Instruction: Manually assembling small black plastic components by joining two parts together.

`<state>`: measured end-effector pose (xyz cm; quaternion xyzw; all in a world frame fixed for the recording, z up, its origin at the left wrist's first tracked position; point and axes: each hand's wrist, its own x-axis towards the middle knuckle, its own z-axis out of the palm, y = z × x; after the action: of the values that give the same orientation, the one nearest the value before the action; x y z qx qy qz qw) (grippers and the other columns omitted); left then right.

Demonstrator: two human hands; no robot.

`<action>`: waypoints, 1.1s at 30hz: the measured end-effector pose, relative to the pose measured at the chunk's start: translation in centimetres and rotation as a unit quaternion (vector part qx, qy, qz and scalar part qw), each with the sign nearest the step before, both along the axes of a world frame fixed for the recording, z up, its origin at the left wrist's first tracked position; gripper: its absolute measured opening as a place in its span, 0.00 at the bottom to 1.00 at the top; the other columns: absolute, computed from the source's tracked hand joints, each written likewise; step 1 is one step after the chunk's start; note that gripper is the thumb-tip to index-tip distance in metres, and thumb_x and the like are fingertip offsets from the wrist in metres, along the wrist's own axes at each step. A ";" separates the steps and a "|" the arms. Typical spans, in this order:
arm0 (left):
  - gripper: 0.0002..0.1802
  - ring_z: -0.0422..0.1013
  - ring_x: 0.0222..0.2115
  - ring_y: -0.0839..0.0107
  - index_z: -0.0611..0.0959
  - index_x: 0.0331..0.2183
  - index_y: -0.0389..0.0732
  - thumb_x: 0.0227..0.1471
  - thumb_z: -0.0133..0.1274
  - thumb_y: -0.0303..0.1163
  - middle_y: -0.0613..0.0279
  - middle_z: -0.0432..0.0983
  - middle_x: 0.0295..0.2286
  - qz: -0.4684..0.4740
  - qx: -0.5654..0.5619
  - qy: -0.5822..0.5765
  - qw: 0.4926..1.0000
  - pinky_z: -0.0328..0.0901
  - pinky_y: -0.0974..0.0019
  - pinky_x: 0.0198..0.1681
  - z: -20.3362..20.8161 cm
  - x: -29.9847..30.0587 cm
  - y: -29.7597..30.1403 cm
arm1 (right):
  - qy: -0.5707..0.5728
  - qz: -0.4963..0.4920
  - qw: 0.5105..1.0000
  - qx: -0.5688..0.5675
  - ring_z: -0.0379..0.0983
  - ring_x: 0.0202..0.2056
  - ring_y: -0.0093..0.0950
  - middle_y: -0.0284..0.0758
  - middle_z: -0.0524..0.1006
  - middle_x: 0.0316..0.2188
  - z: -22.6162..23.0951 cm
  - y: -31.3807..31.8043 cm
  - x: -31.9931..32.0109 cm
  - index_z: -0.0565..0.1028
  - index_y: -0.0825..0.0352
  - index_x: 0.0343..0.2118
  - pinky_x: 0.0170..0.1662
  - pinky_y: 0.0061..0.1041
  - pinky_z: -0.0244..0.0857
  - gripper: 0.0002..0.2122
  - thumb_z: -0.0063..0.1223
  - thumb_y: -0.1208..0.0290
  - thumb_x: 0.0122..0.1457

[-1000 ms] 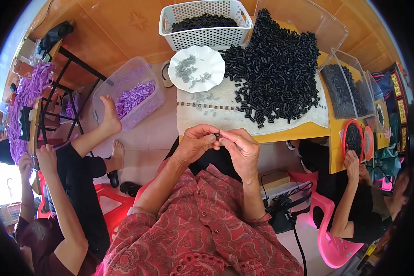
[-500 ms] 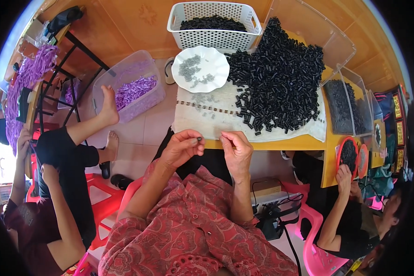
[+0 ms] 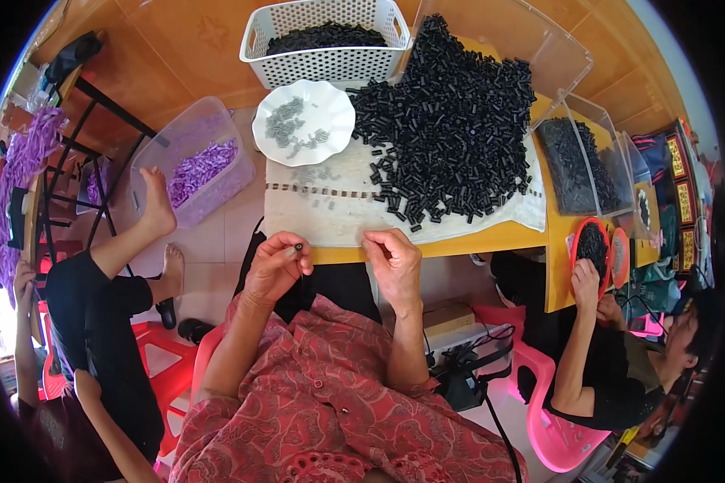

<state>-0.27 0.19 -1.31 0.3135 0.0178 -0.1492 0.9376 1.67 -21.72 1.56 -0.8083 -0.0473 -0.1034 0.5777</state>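
Note:
Between the thumb and fingers of my left hand (image 3: 270,270) is a small black tube (image 3: 298,247), its round end facing up. My right hand (image 3: 398,270) is a short way to the right, thumb and fingertips pinched together; whatever they hold is too small to make out. Both hands are just off the table's front edge. Beyond them a white cloth (image 3: 298,227) bears a big heap of black tubes (image 3: 459,129). On the cloth's far left a white scalloped plate (image 3: 336,129) holds small grey translucent pieces (image 3: 282,122), and similar loose pieces (image 3: 314,175) lie in front of it.
Behind the plate stands a white perforated basket (image 3: 330,66) of black pieces. To the right is a clear box (image 3: 576,161) of black tubes, and a co-worker's hand (image 3: 586,282) at a red-rimmed tray (image 3: 576,245). A bin (image 3: 217,193) of purple pieces is on the left, near another person's bare foot (image 3: 157,201).
The whole view has shifted, so the table appears further left and higher. My hands have drawn slightly apart, and the black tube's end shows more plainly in my left fingers.

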 end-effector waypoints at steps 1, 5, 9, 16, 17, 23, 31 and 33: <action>0.09 0.70 0.28 0.68 0.77 0.38 0.35 0.53 0.50 0.24 0.55 0.73 0.32 0.005 -0.019 -0.003 1.000 0.66 0.66 0.32 0.0 0.0 0.0 | 0.010 0.000 1.000 0.006 0.73 0.24 0.21 0.36 0.77 0.26 -0.1 0.0 0.0 0.78 0.71 0.31 0.27 0.18 0.65 0.04 0.57 0.83 0.51; 0.08 0.71 0.29 0.67 0.77 0.38 0.34 0.53 0.50 0.23 0.53 0.74 0.32 0.013 -0.036 -0.008 0.999 0.68 0.64 0.33 -0.2 0.1 0.0 | -0.001 0.012 1.000 -0.008 0.73 0.23 0.30 0.39 0.76 0.26 -0.5 0.3 0.2 0.77 0.70 0.30 0.26 0.23 0.65 0.04 0.56 0.82 0.50; 0.08 0.71 0.29 0.66 0.77 0.38 0.34 0.53 0.50 0.23 0.53 0.74 0.32 0.017 -0.036 -0.012 0.999 0.68 0.64 0.33 -0.3 0.1 -0.3 | -0.005 0.006 0.999 -0.032 0.72 0.23 0.23 0.36 0.76 0.25 -0.9 0.2 0.2 0.77 0.70 0.30 0.26 0.20 0.64 0.03 0.56 0.81 0.51; 0.09 0.67 0.28 0.69 0.78 0.39 0.40 0.53 0.52 0.27 0.57 0.71 0.31 0.021 0.009 -0.016 1.000 0.65 0.68 0.31 -0.1 -0.1 -0.5 | -0.004 0.005 0.999 -0.032 0.72 0.23 0.26 0.36 0.75 0.25 -1.0 0.2 0.0 0.76 0.69 0.29 0.26 0.22 0.64 0.03 0.55 0.81 0.51; 0.09 0.67 0.28 0.69 0.78 0.39 0.40 0.52 0.52 0.27 0.58 0.70 0.31 0.022 0.010 -0.021 0.999 0.65 0.68 0.31 -0.1 -0.1 -0.6 | -0.003 0.007 0.999 -0.032 0.73 0.23 0.26 0.37 0.75 0.25 -0.8 0.2 0.1 0.76 0.69 0.29 0.26 0.22 0.65 0.03 0.55 0.81 0.51; 0.08 0.70 0.28 0.66 0.76 0.37 0.34 0.53 0.50 0.24 0.52 0.73 0.31 0.039 -0.008 -0.023 0.999 0.68 0.64 0.33 -0.1 0.2 -0.8 | -0.009 0.013 0.999 -0.038 0.74 0.24 0.27 0.37 0.75 0.25 -1.5 0.2 0.3 0.76 0.69 0.29 0.27 0.22 0.65 0.03 0.55 0.82 0.51; 0.07 0.71 0.29 0.67 0.76 0.37 0.33 0.54 0.50 0.23 0.53 0.73 0.31 0.051 -0.004 -0.024 0.998 0.69 0.65 0.33 0.0 0.1 -1.0 | -0.009 0.010 0.999 -0.037 0.74 0.25 0.27 0.37 0.76 0.26 -1.3 0.4 0.3 0.76 0.70 0.29 0.29 0.22 0.66 0.03 0.55 0.82 0.51; 0.07 0.71 0.29 0.67 0.76 0.37 0.33 0.54 0.50 0.23 0.53 0.73 0.31 0.050 -0.005 -0.028 0.998 0.69 0.65 0.33 -0.1 0.1 -1.0 | -0.007 0.009 0.999 -0.041 0.74 0.25 0.28 0.37 0.75 0.26 -1.4 0.4 0.3 0.76 0.70 0.29 0.28 0.22 0.66 0.03 0.55 0.82 0.51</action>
<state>-0.15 -0.84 -1.45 0.3112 0.0068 -0.0933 0.9457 1.93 -21.37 0.13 -0.8303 -0.0630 -0.1015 0.5443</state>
